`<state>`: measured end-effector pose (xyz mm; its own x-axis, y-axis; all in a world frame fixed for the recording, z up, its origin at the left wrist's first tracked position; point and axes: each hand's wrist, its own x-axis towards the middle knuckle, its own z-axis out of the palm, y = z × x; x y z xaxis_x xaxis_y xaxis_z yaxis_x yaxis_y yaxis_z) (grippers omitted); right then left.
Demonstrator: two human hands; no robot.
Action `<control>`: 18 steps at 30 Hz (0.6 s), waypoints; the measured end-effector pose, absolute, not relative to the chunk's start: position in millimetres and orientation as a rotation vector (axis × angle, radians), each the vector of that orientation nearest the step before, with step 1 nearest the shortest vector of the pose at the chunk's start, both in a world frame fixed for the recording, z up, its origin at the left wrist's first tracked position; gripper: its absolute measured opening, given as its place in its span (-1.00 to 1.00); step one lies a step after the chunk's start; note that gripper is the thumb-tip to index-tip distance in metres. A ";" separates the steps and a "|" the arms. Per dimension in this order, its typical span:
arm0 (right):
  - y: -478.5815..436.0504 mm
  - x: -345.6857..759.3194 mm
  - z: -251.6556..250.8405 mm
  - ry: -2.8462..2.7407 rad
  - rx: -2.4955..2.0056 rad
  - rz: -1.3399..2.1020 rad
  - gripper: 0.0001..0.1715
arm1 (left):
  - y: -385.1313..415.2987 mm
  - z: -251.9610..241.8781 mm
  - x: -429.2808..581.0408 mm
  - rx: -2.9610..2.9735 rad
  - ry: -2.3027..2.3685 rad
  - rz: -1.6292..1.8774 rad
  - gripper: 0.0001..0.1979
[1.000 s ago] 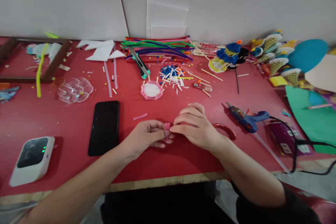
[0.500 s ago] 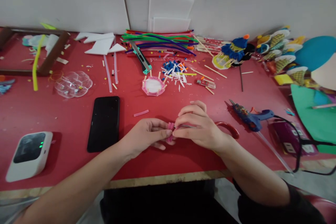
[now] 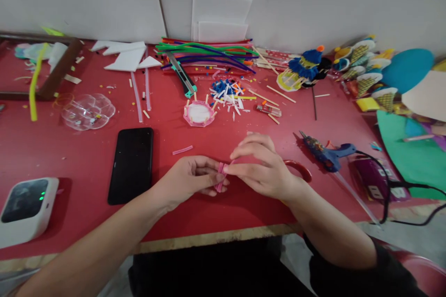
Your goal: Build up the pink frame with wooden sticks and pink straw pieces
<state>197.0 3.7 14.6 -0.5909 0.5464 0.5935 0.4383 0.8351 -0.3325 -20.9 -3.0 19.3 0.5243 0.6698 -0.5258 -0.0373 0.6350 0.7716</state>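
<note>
Pinched between the thumb and fingers of my left hand (image 3: 200, 176) is a small pink bundle of short strips (image 3: 220, 177), standing roughly upright; its exact material is too small to tell. The fingertips of my right hand (image 3: 261, 164) are closed together against the bundle's upper right side, with the other fingers curled above. A short pink strip (image 3: 182, 150) lies on the table just beyond my left hand. A red loop handle (image 3: 299, 169) shows beside my right wrist, partly hidden by it. Farther back sits a pink-rimmed white disc with small wooden pegs (image 3: 199, 113).
A black phone (image 3: 130, 165) and white device (image 3: 29, 211) lie left. On the right are a blue glue gun (image 3: 327, 152) and purple power block (image 3: 376, 180). Behind are a cutter (image 3: 181, 76), pipe cleaners (image 3: 209, 53), cut bits (image 3: 230, 95) and a clear tray (image 3: 88, 111).
My right fingertips have shifted onto the pink bundle; a dark, thin thing seen between them before no longer shows. The whole view has shifted slightly, moving the table's things leftward.
</note>
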 end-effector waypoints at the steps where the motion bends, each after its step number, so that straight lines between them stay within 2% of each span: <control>1: 3.8 197.3 14.9 -2.270 -0.741 0.163 -0.78 | -2.7 19.0 -20.6 0.786 0.938 0.498 -0.75; 5: 3.6 195.4 15.9 -2.180 -0.820 0.265 -0.75 | -1.3 16.2 -19.1 0.791 0.987 0.588 -0.73; 9: 1.2 189.2 16.4 -2.228 -0.827 0.433 -0.42 | -1.8 14.3 -16.0 0.739 1.030 0.661 -0.67; 11: -0.4 186.6 15.3 -2.260 -0.858 0.465 -0.33 | -3.1 13.9 -14.5 0.710 1.006 0.676 -0.66; 18: -0.8 187.3 5.8 -2.274 -0.884 0.539 -0.56 | -6.7 9.3 -13.1 0.674 0.951 0.723 -0.66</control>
